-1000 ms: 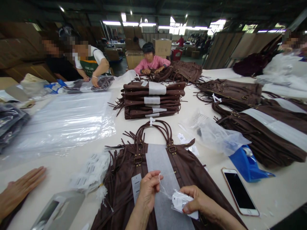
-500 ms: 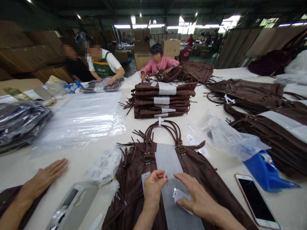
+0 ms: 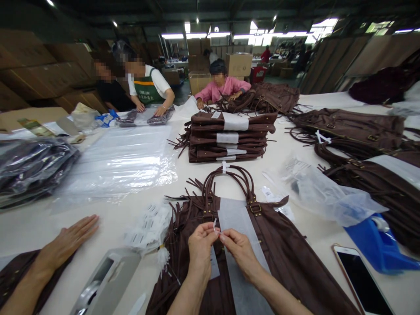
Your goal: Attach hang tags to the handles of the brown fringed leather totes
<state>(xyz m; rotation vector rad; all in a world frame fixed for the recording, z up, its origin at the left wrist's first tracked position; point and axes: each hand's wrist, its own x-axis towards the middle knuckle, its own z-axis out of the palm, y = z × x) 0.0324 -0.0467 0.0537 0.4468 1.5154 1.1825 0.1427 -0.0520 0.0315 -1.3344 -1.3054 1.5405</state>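
A dark brown fringed handbag [image 3: 285, 258] lies flat before me, a strip of white tissue paper [image 3: 234, 223] down its middle. Above it, my left hand [image 3: 201, 249] pinches a thin white tag string [image 3: 215, 225] between thumb and fingers. The fingertips of my right hand [image 3: 241, 251] meet the left ones and close on the same string. Below the fingers, beside my left hand, is a pale hang tag [image 3: 214, 266]. The bag's looped handles [image 3: 226, 173] are wrapped in white at the top.
To the left lie a bundle of white tags [image 3: 149, 227], a grey dispenser [image 3: 106, 280] and another person's hand [image 3: 70, 240]. Stacked bags [image 3: 229, 138] stand behind. A phone [image 3: 362, 280], blue tape dispenser [image 3: 380, 245] and crumpled plastic [image 3: 331, 188] are at right.
My right hand has moved left and closed its fingers on the string at my left hand. A tag that was by my right palm no longer shows there. The view has shifted slightly.
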